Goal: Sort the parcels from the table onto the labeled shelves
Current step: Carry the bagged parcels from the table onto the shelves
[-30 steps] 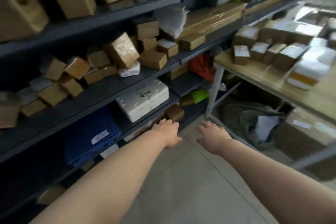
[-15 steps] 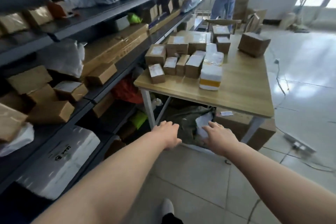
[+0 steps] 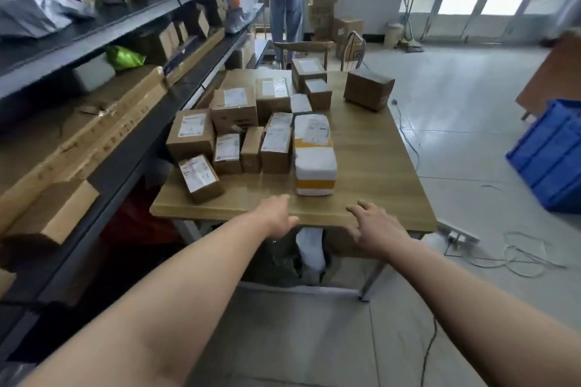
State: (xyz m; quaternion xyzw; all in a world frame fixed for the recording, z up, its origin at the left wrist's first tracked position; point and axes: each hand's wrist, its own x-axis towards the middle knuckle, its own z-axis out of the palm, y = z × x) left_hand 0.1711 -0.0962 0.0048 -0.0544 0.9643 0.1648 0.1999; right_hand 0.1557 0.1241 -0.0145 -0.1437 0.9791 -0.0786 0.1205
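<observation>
Left hand (image 3: 276, 217) and right hand (image 3: 374, 226) hover at the near edge of the bench (image 3: 371, 166), fingers relaxed, holding nothing. Parcels (image 3: 251, 129) cluster on the bench's left half; shelves (image 3: 103, 78) stand left.

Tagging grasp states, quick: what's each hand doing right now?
Left hand: open, holding nothing.
Right hand: open, fingers spread, holding nothing.

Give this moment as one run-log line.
left hand: open, empty | right hand: open, empty | both: at table edge | parcels: on table
</observation>
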